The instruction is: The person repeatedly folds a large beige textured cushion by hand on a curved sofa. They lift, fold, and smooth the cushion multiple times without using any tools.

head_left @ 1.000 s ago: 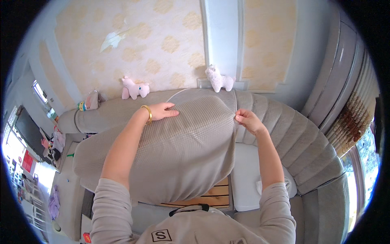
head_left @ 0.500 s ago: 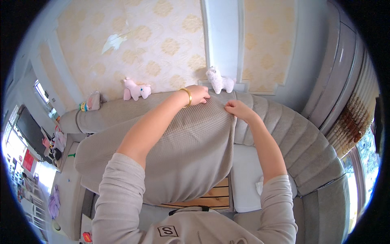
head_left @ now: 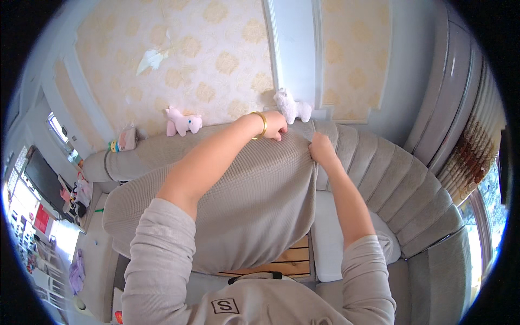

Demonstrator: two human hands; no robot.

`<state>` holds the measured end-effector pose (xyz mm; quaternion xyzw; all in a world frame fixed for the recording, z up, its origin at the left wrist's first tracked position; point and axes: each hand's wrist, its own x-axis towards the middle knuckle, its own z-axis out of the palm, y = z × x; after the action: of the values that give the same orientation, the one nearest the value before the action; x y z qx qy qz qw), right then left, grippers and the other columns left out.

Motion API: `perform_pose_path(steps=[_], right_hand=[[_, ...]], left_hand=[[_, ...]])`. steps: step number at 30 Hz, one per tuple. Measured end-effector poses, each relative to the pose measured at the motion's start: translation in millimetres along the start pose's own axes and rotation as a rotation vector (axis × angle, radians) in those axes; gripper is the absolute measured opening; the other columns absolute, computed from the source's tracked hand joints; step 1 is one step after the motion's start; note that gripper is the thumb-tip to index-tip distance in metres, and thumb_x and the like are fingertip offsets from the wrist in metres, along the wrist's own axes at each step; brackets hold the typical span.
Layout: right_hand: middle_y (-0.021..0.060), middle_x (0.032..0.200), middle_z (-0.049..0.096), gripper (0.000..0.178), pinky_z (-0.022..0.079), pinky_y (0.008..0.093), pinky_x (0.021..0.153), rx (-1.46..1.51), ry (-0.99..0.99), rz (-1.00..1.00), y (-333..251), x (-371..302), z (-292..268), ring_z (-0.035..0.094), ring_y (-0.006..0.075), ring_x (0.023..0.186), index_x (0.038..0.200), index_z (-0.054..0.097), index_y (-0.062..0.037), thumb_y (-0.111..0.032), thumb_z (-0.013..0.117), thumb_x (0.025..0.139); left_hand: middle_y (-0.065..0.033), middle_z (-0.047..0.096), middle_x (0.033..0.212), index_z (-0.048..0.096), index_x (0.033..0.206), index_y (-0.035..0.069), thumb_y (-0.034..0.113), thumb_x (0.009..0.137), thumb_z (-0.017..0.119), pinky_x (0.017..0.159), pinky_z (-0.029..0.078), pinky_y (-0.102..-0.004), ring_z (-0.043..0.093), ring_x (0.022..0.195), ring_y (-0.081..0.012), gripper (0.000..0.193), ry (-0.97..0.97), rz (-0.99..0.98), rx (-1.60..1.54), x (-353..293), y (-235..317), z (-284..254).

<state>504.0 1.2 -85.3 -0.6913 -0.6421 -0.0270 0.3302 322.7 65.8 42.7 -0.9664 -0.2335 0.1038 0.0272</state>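
Observation:
A large sofa cushion in a beige, waffle-textured cushion cover (head_left: 254, 211) stands tilted up in front of me, leaning toward the backrest. My left hand (head_left: 276, 125), below a gold bangle, is closed on the cover's top edge near its right end. At the upper right corner, my right hand (head_left: 322, 149) pinches the same cover. Between the two hands the fabric is drawn taut. The fingertips of both hands are partly hidden.
Behind the cushion runs a curved grey sofa backrest (head_left: 379, 162), with a pink plush toy (head_left: 182, 122) and a white plush alpaca (head_left: 292, 106) on top. Wooden slats (head_left: 292, 261) show below. A pale seat cushion (head_left: 327, 238) lies at the right.
Both hands have shifted slightly right, my right hand also a little lower, pulling the cover's corner right. My left hand has turned at the wrist.

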Motion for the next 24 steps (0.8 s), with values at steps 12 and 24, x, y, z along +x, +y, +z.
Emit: perform_pose_path(steps=[12, 24], right_hand=[[0.0220, 0.088, 0.063, 0.025, 0.049, 0.0405, 0.070, 0.305, 0.118, 0.112, -8, -38, -7, 0.062, 0.0319, 0.077, 0.091, 0.058, 0.0057, -0.018, 0.055, 0.086], [0.0088, 0.087, 0.066, 0.045, 0.046, 0.0320, 0.071, 1.123, 0.096, 0.381, 2, -47, 37, 0.060, 0.0176, 0.076, 0.098, 0.063, 0.0064, -0.037, 0.055, 0.092]], left_hand=[[-0.0109, 0.060, 0.092, 0.061, 0.081, 0.004, 0.011, 0.084, 0.048, 0.073, 0.050, -0.0387, 0.062, 0.081, -0.0268, 0.015, 0.239, -0.039, 0.335, -19, 26, 27], [-0.0138, 0.058, 0.103, 0.053, 0.100, 0.005, 0.018, 0.092, 0.043, 0.085, 0.046, -0.0394, 0.058, 0.098, -0.0291, 0.019, 0.485, -0.339, 0.029, -13, 33, 59]])
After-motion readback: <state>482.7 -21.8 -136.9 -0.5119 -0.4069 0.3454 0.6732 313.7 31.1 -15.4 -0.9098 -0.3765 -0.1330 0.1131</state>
